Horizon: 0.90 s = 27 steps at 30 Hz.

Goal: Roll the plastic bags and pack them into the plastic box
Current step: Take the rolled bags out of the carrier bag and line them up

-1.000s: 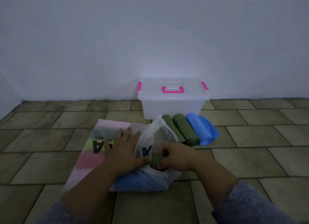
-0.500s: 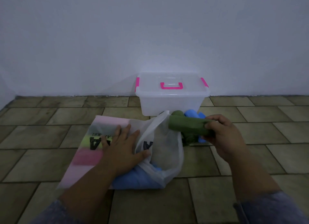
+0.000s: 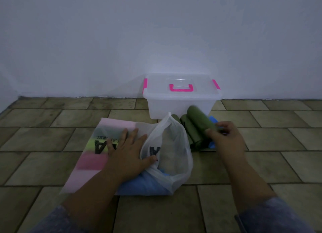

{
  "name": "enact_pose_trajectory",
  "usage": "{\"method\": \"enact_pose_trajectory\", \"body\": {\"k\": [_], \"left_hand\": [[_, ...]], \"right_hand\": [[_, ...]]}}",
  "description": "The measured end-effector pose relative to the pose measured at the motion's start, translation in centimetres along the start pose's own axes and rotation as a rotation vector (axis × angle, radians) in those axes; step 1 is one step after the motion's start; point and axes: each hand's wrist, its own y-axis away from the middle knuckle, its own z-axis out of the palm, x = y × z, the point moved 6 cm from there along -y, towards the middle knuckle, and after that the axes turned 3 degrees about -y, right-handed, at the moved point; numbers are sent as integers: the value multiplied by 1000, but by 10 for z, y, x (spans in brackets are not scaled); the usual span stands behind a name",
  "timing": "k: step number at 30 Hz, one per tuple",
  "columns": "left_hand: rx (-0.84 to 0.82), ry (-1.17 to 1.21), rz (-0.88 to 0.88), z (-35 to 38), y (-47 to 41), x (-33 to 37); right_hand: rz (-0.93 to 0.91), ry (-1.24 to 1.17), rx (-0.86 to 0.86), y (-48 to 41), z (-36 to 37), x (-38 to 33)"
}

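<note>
A clear plastic box with a shut lid and pink handle stands against the wall. In front of it lie rolled green bags and a rolled blue bag, mostly hidden. My right hand grips another rolled green bag and holds it over those rolls. My left hand lies flat, fingers spread, on a pink and yellow printed bag. A white translucent bag stands open beside that hand, over a flat blue bag.
The floor is tan tile. A plain white wall rises right behind the box. Grey sleeves cover both forearms at the bottom of the view.
My right hand pulled a rolled green bag out of the white bag and carried it right and forward, down onto the rolls by the box. My left hand stayed flat on the printed bag.
</note>
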Motion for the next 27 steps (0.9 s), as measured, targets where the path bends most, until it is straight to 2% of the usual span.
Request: {"method": "enact_pose_trajectory", "body": {"k": [2,5,7,9,11,13,14,16,18,21,23,25,27], "left_hand": [[-5,5,-3,-1,1,0],[-14,11,-7,-5,4,2],[-31,16,3,-9,5,5],[-96,61,39,-11,9,5],[-189,51,131,-9,19,4],[-276,-38,223,-3,31,2],[-303,-84,242,1,35,1],[-284,-150,233,6,38,2],[-146,-153,192,4,35,13],[-8,-57,120,-4,31,31],[-83,42,91,-9,27,30],[-186,317,92,-19,24,26],[-131,494,144,-34,24,32]], "right_hand": [[-70,272,-52,2,11,3],[-115,415,-15,6,11,-4],[-215,463,68,15,6,-16],[-385,355,85,33,6,-34],[-407,202,-159,56,21,-41],[-283,183,-508,84,43,-30],[-228,209,-617,96,49,-20],[-180,228,-647,109,49,-6],[-180,158,-590,114,42,-3],[-397,193,-572,124,42,-14],[-532,293,-537,134,42,-21],[-646,441,-560,144,47,-21],[-687,524,-640,153,52,-18]]}}
